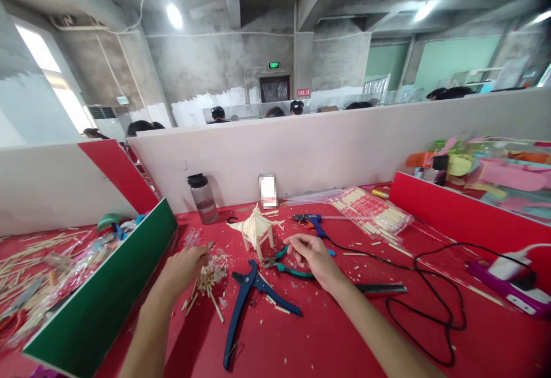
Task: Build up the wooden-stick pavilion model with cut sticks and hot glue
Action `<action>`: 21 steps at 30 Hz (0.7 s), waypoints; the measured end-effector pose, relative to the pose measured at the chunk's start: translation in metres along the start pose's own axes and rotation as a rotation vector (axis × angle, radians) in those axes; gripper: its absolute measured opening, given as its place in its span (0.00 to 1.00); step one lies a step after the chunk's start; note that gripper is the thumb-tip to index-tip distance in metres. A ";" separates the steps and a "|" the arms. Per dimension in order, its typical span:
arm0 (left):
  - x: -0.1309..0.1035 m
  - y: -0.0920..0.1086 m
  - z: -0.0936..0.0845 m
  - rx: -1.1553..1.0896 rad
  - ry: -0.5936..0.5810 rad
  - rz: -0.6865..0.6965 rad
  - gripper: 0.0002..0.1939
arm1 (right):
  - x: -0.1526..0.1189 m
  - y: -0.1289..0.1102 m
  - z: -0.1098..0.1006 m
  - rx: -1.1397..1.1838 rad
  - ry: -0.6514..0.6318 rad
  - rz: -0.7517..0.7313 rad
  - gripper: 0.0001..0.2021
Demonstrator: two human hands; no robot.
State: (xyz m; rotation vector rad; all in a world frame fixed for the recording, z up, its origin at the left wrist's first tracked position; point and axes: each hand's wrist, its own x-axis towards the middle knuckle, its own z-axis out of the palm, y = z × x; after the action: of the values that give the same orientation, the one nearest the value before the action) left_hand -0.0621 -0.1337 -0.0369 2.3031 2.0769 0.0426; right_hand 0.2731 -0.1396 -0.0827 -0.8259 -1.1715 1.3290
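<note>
My left hand (186, 268) is closed, fingers together, over a pile of wood scraps (207, 279); a small greyish piece shows at its fingertips, too small to name. My right hand (313, 256) is curled with thumb and index finger close together; what they hold, if anything, is hidden. Beneath its fingers lie green-handled pliers (297, 273). Between and beyond both hands stands a small pavilion model (257, 230) of pale sticks, with a pointed roof and legs. Blue-handled cutters (246, 303) lie spread on the red table nearer to me.
A blue glue gun (316, 224) rests behind my right hand, its black cord looping right. Bundled sticks (372, 211) lie at the back right, a purple power strip (508, 289) further right. A water bottle (204, 199) stands back left. Green (107, 292) and red (465, 211) dividers flank the table.
</note>
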 end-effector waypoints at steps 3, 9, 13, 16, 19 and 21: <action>0.002 -0.003 0.005 0.004 -0.028 -0.017 0.18 | 0.002 0.002 -0.001 0.022 0.011 -0.006 0.18; 0.003 0.000 0.003 0.025 -0.062 -0.060 0.10 | 0.007 0.009 -0.006 0.056 0.060 0.026 0.16; 0.003 0.002 0.009 -0.017 -0.040 -0.011 0.14 | 0.008 0.009 -0.007 0.025 0.077 0.053 0.15; 0.006 0.003 0.019 -0.086 -0.089 0.069 0.14 | 0.007 0.008 -0.006 0.001 0.062 0.070 0.15; 0.008 0.005 0.026 -0.116 -0.120 0.114 0.08 | 0.005 0.008 -0.004 -0.028 0.045 0.082 0.15; 0.008 0.005 0.027 -0.118 -0.108 0.121 0.07 | 0.005 0.008 -0.003 -0.044 0.037 0.084 0.15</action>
State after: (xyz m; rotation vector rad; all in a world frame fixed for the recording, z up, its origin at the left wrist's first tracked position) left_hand -0.0551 -0.1262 -0.0635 2.3027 1.8322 0.0426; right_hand 0.2732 -0.1330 -0.0907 -0.9366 -1.1506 1.3549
